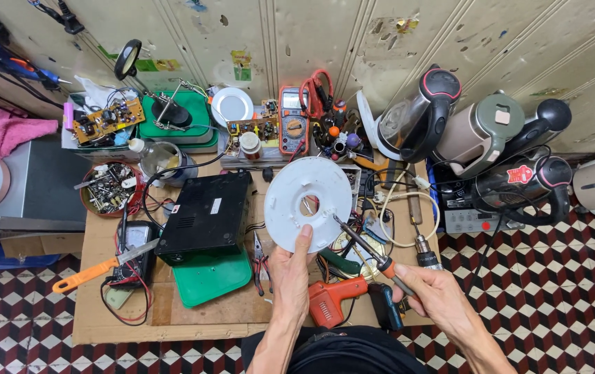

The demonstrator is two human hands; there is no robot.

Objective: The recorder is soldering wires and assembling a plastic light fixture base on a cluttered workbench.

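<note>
At the centre of the frame the left hand (292, 266) grasps a white round disc (308, 204) by its lower edge, thumb on its face, holding it tilted above the counter (120, 322). The disc has one round hole in the middle. The right hand (430, 291), at lower right, is clenched around the orange-and-black handle of a soldering iron (366, 246), whose tip points up and left, ending just beside the disc's lower right edge.

Open room is scarce: the counter's bare wood shows only along its lower left edge and near corner; past that edge lies checkered floor (6, 312). A black box (206, 215) with one small white label and one small red one sits left of the disc, on a green tray (211, 280). One red drill-shaped tool (332, 301) lies between the two hands. An orange-handled knife (103, 266) lies at the left. One orange multimeter (294, 121) stands at top centre; three kettles crowd the upper right, the middle one (481, 131) green and beige. Coloured sticker scraps dot the wall (325, 34).
</note>
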